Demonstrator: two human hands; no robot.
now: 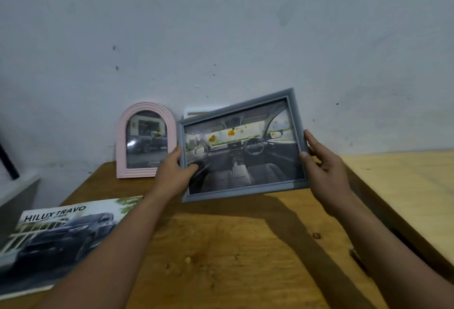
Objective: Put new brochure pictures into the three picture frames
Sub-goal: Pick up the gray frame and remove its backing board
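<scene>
Both hands, left [172, 176] and right [324, 171], grip the grey frame [242, 146] by its short ends, long axis sideways, right end tilted up, picture facing me.

Grey rect frame [242, 145] w/ car-interior pic, tilted, held above table; pink arched frame [146, 140] upright vs wall (truck pic inside); white frame [196, 112] mostly hidden behind grey; brochure [59, 240] flat, table's left edge

- Dim, bluish indoor light, soft focus throughout.
- Glare whitens the glass of the pink arched frame [146, 140].
- The forearms throw dark shadow bands across the wooden table [245, 247].
- Wide-angle bending curves the edges, corners darken.
</scene>
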